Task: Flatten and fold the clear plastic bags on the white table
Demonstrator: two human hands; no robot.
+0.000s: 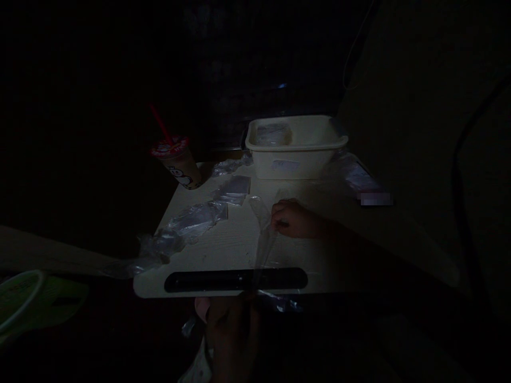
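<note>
The scene is very dark. My right hand (297, 218) is closed in a pinch on a thin clear plastic bag (263, 239) above the small white table (223, 250). From there the stretched plastic runs down over the black slot toward my left hand (231, 324). That hand is below the table's front edge, its fingers dim but closed at the lower end of the plastic. Several crumpled clear plastic bags (195, 219) lie in a row along the table's left side, some with flat pieces in them.
A white plastic basin (295, 162) with a clear packet (273, 134) inside stands at the back. On the left is a lidded drink cup (179, 165) with a red straw. More packets (361, 178) lie at the right. A green container (43, 303) stands lower left.
</note>
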